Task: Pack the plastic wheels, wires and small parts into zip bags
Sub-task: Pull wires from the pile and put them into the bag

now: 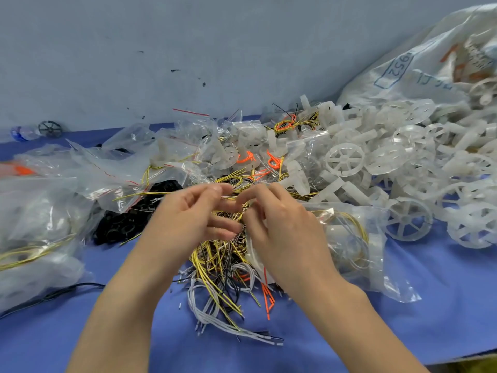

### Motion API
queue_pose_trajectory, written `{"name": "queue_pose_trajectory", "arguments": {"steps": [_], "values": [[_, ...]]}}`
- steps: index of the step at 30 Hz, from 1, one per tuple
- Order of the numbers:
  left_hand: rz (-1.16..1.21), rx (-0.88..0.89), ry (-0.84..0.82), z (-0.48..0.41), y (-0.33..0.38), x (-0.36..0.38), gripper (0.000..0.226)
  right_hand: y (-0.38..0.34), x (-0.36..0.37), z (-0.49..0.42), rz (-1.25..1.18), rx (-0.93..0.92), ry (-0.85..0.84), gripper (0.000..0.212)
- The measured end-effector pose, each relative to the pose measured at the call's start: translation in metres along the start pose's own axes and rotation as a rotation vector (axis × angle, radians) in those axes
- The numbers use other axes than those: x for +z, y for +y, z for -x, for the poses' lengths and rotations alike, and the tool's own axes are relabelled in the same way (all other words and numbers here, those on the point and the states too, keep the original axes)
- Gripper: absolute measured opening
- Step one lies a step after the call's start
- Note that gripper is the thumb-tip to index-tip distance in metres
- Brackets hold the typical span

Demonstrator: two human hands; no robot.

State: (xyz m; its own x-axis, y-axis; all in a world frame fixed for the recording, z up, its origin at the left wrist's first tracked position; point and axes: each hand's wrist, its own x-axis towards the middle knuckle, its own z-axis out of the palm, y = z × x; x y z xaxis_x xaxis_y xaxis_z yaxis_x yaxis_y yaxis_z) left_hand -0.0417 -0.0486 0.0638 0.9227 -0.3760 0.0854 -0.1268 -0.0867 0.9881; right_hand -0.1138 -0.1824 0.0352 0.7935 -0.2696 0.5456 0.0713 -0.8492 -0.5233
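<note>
A loose heap of yellow, white, black and orange wires (223, 275) lies on the blue table in front of me. My left hand (188, 219) and my right hand (285, 224) meet above it, and each pinches thin yellow wires (234, 208) between thumb and fingers. A clear zip bag (357, 246) with yellow and white wires inside lies just right of my right hand. White plastic wheels (408, 219) are heaped to the right. Small black parts (126, 222) lie in a pile to the left of my left hand.
Several clear zip bags (129, 168), some filled, cover the left and middle of the blue table (403, 327). A big printed plastic sack (419, 68) of white parts stands at the far right. A dark wheel (50, 128) lies by the grey wall. A black cable (53, 294) runs at the left.
</note>
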Motion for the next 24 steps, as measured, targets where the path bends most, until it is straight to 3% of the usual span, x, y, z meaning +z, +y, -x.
{"name": "queue_pose_trajectory", "arguments": {"steps": [3, 6, 9, 11, 14, 24], "values": [[-0.176, 0.061, 0.226, -0.012, -0.013, -0.022, 0.022, 0.000, 0.001, -0.001, -0.013, 0.010, -0.001, 0.020], [-0.498, 0.000, 0.403, -0.021, -0.036, -0.053, 0.021, 0.001, 0.003, -0.001, 0.000, 0.015, -0.016, 0.016], [-0.852, -0.180, 0.359, -0.023, -0.058, -0.073, 0.028, 0.003, 0.003, -0.002, -0.009, 0.027, -0.016, 0.014], [-0.946, -0.228, 0.362, -0.024, -0.065, -0.080, 0.031, 0.003, 0.002, -0.001, -0.010, 0.027, -0.014, 0.015], [-0.998, -0.228, 0.365, -0.025, -0.073, -0.083, 0.034, 0.003, 0.001, 0.001, -0.004, 0.017, -0.014, 0.017], [-1.071, -0.319, 0.095, -0.030, -0.083, -0.080, 0.039, 0.007, -0.003, 0.001, 0.010, 0.024, -0.043, 0.017]]}}
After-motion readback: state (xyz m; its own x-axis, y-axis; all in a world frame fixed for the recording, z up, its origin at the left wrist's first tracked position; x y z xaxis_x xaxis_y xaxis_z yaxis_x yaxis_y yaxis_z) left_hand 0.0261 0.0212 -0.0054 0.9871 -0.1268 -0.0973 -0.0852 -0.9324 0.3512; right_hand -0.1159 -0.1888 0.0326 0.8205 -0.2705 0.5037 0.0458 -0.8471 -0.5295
